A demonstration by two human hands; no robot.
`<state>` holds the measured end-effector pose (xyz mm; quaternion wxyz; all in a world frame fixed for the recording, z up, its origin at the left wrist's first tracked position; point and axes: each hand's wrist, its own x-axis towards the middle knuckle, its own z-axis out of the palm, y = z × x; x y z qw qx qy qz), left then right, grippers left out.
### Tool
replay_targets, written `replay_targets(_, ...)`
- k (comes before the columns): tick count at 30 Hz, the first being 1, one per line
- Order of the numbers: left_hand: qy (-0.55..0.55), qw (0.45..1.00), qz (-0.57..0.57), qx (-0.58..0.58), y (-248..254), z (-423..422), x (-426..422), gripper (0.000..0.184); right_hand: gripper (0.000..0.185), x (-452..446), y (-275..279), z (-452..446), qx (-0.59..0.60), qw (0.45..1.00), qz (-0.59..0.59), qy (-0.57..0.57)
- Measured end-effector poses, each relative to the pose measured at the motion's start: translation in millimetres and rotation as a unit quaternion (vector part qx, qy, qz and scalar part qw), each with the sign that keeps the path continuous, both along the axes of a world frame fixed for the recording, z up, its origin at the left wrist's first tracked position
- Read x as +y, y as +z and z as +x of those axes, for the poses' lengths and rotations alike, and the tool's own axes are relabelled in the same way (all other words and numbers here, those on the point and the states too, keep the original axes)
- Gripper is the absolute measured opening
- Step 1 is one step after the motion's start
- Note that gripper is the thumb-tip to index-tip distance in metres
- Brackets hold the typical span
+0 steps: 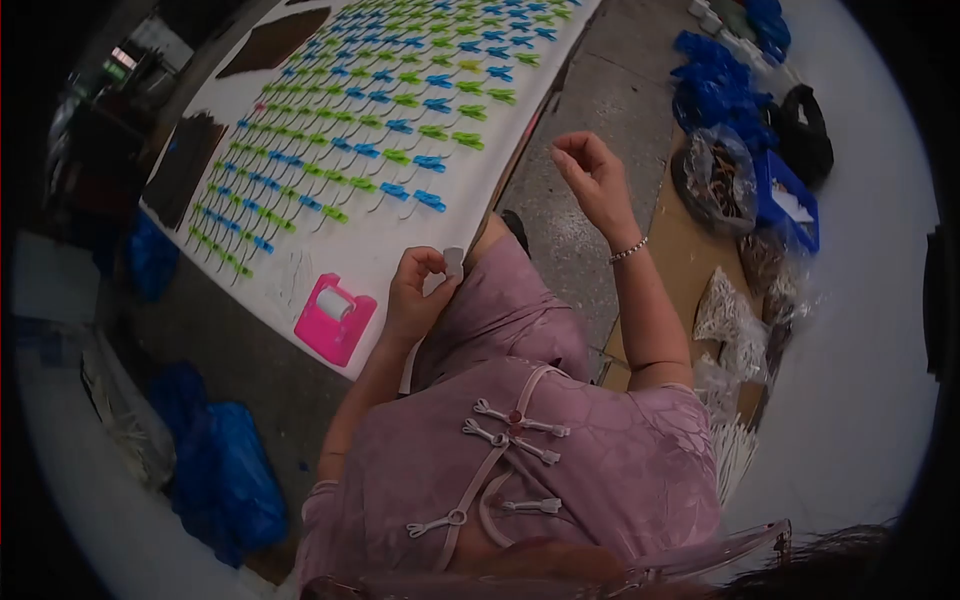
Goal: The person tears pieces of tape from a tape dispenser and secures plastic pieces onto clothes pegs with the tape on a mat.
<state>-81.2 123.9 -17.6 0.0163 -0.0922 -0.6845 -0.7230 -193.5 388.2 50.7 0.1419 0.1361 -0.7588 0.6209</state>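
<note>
My left hand (412, 290) is by the near edge of the white table (290, 310), its thumb and fingers closed on a small whitish piece (454, 263). Raised over the floor to the right of the table is my right hand (592, 178), fingertips pinched together; whatever may be between them is too small to make out. A pink tape dispenser (336, 322) with a pale roll lies to the left of my left hand. Beyond it, many blue and green clips (398, 126) lie in slanting rows, with thin strands at them.
Dark brown sheets (185, 165) lie along the table's far left side. On the right are blue bags (715, 80), a blue crate (785, 205) and clear bags of pale sticks (728, 315) on cardboard. A blue bag (235, 470) sits on the floor at lower left.
</note>
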Motion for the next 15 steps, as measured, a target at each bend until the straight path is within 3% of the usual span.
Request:
replay_targets(4,-0.022,0.998,-0.052,-0.009,-11.0,-17.5,15.8,0.039,0.018,39.1,-94.8,6.1,-0.141,0.989,0.020,-0.028)
replay_targets(9,-0.012,0.995,-0.088,-0.034,-13.5,-27.8,32.0,0.039,0.017,39.2,-217.1,15.3,-0.285,0.957,0.042,0.042)
replay_targets(15,-0.078,0.983,-0.142,-0.080,-18.5,-54.2,67.0,0.039,0.022,25.0,-247.6,17.8,-0.297,0.954,0.029,0.027)
